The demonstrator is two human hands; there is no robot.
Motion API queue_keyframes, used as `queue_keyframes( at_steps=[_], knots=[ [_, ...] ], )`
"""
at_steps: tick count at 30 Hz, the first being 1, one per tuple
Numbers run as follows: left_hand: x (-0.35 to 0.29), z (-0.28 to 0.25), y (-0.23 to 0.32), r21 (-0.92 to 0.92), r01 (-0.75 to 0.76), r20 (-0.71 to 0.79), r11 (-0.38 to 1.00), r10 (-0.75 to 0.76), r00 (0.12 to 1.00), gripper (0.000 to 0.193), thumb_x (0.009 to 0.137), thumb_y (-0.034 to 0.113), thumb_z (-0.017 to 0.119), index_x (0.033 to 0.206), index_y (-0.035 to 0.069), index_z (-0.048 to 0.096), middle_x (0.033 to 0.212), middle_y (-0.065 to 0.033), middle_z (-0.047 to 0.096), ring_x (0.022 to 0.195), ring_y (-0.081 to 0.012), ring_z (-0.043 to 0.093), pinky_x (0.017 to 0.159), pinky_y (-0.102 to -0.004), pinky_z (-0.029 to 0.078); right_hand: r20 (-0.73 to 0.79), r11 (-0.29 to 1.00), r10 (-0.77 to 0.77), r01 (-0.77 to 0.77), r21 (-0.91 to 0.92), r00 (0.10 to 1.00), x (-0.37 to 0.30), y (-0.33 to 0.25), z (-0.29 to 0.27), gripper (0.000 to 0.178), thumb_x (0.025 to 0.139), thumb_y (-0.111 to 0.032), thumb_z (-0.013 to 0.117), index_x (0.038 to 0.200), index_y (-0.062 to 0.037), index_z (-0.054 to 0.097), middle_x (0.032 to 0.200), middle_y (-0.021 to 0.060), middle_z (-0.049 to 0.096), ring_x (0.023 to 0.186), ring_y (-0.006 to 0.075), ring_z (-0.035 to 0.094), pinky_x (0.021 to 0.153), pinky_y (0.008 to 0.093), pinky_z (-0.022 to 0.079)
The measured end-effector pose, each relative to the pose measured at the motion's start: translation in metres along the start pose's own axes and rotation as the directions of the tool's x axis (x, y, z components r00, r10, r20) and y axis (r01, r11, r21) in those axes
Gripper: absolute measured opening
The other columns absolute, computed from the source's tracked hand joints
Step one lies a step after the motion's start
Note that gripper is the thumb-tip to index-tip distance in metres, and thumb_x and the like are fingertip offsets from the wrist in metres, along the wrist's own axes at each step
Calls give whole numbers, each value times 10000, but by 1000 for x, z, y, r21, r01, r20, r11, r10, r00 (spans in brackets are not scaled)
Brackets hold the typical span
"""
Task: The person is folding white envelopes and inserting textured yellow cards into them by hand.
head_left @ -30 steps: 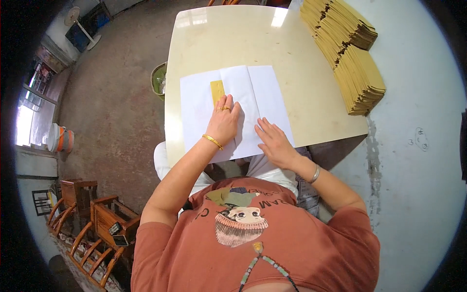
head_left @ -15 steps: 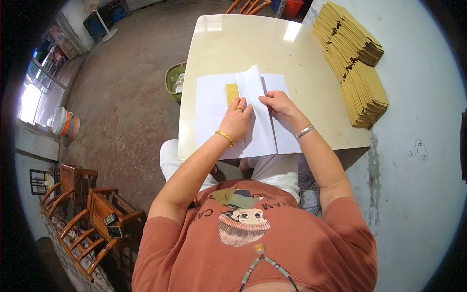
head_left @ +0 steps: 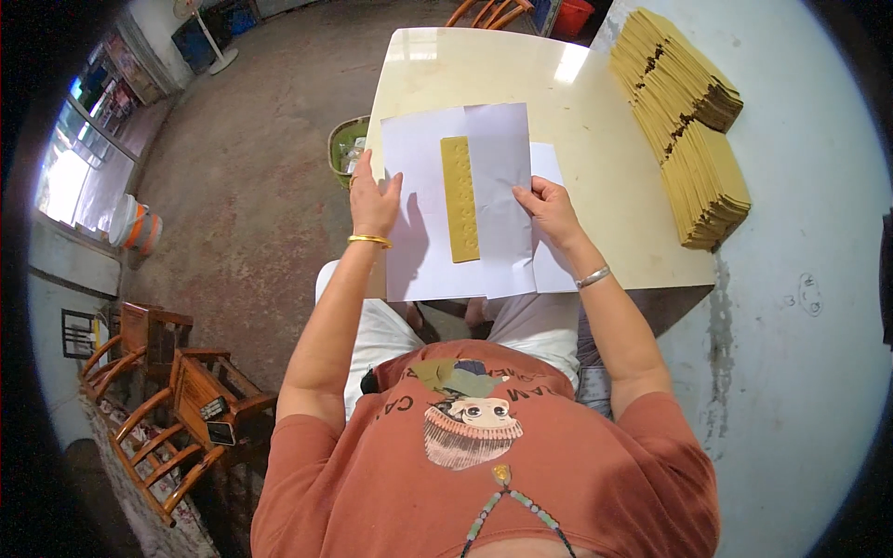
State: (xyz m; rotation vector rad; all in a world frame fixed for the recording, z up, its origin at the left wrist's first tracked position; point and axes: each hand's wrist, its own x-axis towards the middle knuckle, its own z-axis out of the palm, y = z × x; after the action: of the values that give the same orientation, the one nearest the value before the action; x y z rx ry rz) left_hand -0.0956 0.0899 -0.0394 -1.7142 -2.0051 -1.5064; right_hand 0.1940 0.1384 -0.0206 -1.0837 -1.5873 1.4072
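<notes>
A white paper sheet (head_left: 420, 251) is raised at the table's near edge. A long yellow paper strip (head_left: 459, 200) with curved pressed marks stands upright along the sheet's middle. My right hand (head_left: 553, 212) pinches the sheet's right edge, thumb on top. My left hand (head_left: 375, 203) is at the left edge, thumb and fingers spread apart, its thumb over the paper. Under the raised sheet, to the right, more white paper (head_left: 555, 265) lies on the table.
The cream table (head_left: 484, 70) bears tall stacks of folded yellow paper (head_left: 693, 139) against the right wall. A green basket (head_left: 344, 153) stands on the floor by the table's left edge. Wooden chairs (head_left: 200, 400) are at lower left, a white-and-orange bucket (head_left: 135, 225) beyond.
The folded-over white sheet has been opened out and lifted, baring the whole yellow strip. My left hand has moved left off the strip to the sheet's edge; my right hand still pinches paper.
</notes>
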Motion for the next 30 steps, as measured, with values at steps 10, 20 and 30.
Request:
queue_keyframes(
  at_steps=[10, 20, 30],
  knots=[
    [15, -20, 18, -349, 779, 721, 521, -381, 578, 668, 755, 15, 719, 1320, -50, 369, 1112, -188, 594, 903, -235, 650, 750, -380, 567, -59, 987, 162, -161, 18, 985, 6, 2, 6, 250, 853, -218, 637, 889, 29, 643, 779, 50, 636, 687, 107, 559, 630, 263, 470],
    [19, 16, 66, -280, 770, 801, 573, -303, 517, 691, 720, 38, 726, 1315, -17, 381, 1091, -171, 603, 906, -268, 642, 784, -398, 546, -190, 793, -74, -58, -607, 979, 10, 3, 20, 300, 775, -316, 641, 791, -16, 622, 760, 199, 634, 728, 360, 617, 655, 424, 486],
    [1, 60, 63, -158, 649, 777, 744, -312, 547, 833, 687, 15, 695, 1404, -33, 274, 907, -185, 642, 762, -232, 644, 655, -328, 526, -215, 721, -103, -76, -689, 971, 8, -2, 29, 264, 774, -275, 612, 737, -15, 589, 759, 207, 631, 745, 389, 618, 688, 470, 493]
  ],
)
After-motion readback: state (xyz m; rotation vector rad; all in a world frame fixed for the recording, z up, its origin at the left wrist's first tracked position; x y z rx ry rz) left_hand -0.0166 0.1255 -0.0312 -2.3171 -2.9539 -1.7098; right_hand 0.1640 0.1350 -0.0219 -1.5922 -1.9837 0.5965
